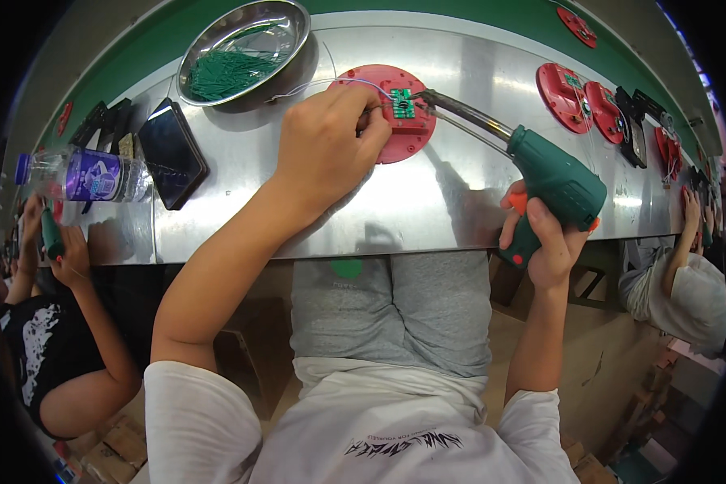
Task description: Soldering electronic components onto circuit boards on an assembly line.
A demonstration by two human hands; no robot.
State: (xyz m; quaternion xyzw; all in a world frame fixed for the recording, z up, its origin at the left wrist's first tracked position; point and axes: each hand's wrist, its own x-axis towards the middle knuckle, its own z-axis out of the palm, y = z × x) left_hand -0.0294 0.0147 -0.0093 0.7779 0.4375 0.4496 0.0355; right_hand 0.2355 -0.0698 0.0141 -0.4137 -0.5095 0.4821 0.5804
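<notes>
Left hand (pixel 327 133): fingertips drawn in at the left of the green board (pixel 403 113) on the red disc (pixel 407 147). Can't tell if they're clenched on a wire or loose; contact is hidden. Right hand (pixel 552 242): wrapped round the handle of the green soldering gun (pixel 558 179), fingers by its orange trigger (pixel 519 200). Gun sits right of the disc, barrel slanting in, tip at the board's upper right.

Handling, my read: disc light, stiff, probably plastic, likely to skate on smooth metal; take it by the rim. Board and joints fragile, keep fingers off. Pale wire (pixel 331 80) thin and floppy, best pinched near its end. Gun mid-weight, front-heavy; handle only, barrel presumably hot.

Counts: 1 disc in work, 1 board on it, 1 gun in the right hand. Left of disc: 1 steel bowl (pixel 301 60) with a heap of green wires (pixel 232 74), too many to count; then 1 phone (pixel 172 153), 1 bottle (pixel 93 176). Right of disc: 4 more red discs (pixel 552 98), rightmost hard to make out. All on the metal bench (pixel 460 222) bar the top one, on the green strip (pixel 524 22).
</notes>
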